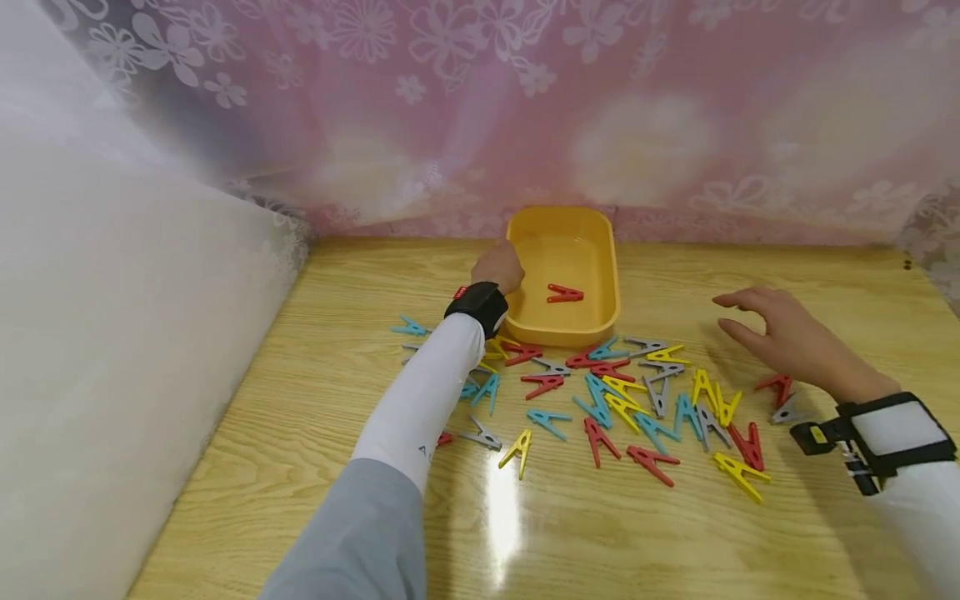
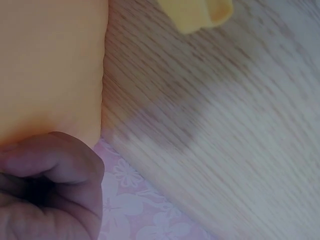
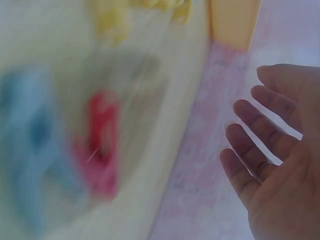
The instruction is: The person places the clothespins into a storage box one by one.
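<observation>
A yellow plastic basin [image 1: 614, 292] stands at the back of the table, with one red clothespin [image 1: 565, 293] lying in it. My left hand [image 1: 498, 267] grips the basin's left rim. In the left wrist view, its curled fingers [image 2: 55, 155] press against the basin wall [image 2: 55, 65]. My right hand [image 1: 787, 337] is held over the table to the right, fingers spread and nothing in them. Below it lie a red clothespin [image 1: 780, 387] and a grey clothespin [image 1: 786, 410]. In the right wrist view, the palm and loose fingers of the right hand [image 3: 275, 150] show.
Several red, yellow, blue and grey clothespins, such as a yellow clothespin [image 1: 516, 454], are strewn over the wooden table [image 1: 600, 542] before the basin. Behind the table hangs a pink flowered curtain [image 1: 480, 125]. A white surface [image 1: 150, 292] borders the left side.
</observation>
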Available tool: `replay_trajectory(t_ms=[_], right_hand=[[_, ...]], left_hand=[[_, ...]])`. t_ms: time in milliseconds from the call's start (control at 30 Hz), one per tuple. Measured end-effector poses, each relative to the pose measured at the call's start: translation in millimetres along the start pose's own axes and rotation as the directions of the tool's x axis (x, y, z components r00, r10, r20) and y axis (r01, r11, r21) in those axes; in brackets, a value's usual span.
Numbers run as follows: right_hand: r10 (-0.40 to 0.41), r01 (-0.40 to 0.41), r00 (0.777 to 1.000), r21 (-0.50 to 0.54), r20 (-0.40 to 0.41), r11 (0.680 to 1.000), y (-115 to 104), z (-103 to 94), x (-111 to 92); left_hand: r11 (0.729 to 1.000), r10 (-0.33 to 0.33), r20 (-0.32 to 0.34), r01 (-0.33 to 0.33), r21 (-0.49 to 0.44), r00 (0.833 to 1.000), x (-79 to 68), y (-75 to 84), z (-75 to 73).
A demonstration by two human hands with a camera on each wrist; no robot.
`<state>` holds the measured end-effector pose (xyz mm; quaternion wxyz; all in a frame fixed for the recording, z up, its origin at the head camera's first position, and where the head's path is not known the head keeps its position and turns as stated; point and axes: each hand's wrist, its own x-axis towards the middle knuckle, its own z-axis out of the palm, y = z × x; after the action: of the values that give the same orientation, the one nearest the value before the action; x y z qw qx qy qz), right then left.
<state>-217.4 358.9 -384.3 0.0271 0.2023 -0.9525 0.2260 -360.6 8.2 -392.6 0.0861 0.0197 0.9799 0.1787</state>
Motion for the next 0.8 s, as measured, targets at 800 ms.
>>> replay_trajectory(t_ms=[800], right_hand=[[0.085,-0.082,0.996,-0.123,0.024,0.989,45,4.5,-98]], left_hand=[[1.0,-0.025,0.004,0.025,-0.016,1.0,3.9,0.8,2.1]])
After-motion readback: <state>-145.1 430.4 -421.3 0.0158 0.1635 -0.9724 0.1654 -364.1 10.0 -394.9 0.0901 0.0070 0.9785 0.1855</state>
